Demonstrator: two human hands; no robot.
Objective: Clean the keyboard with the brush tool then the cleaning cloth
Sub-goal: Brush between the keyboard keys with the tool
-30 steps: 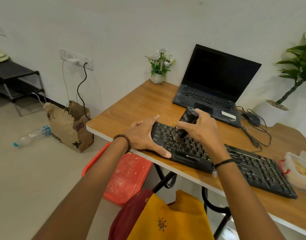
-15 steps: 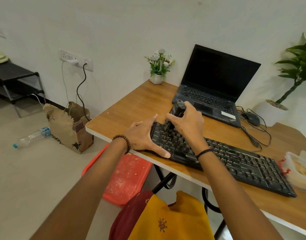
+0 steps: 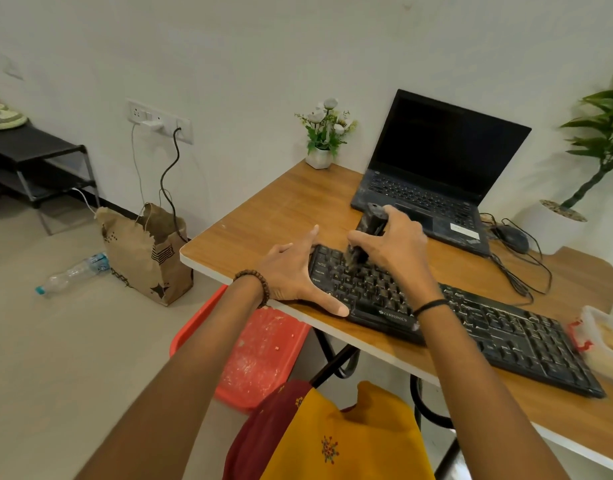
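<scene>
Over the last second my right hand (image 3: 395,247) has worked the brush (image 3: 369,223) from a bit further in back to the left end of the keyboard (image 3: 505,337), bristles down in the top rows. That hand is wrapped round the brush body. My left hand (image 3: 291,275) lies flat, fingers spread, pinning the keyboard's left edge to the worktop (image 3: 273,209). So I reckon most keys and the cloth wipe are still to do. The clear plastic tub (image 3: 596,341) just off the keyboard's right end holds something pale yellow, can't tell what.
</scene>
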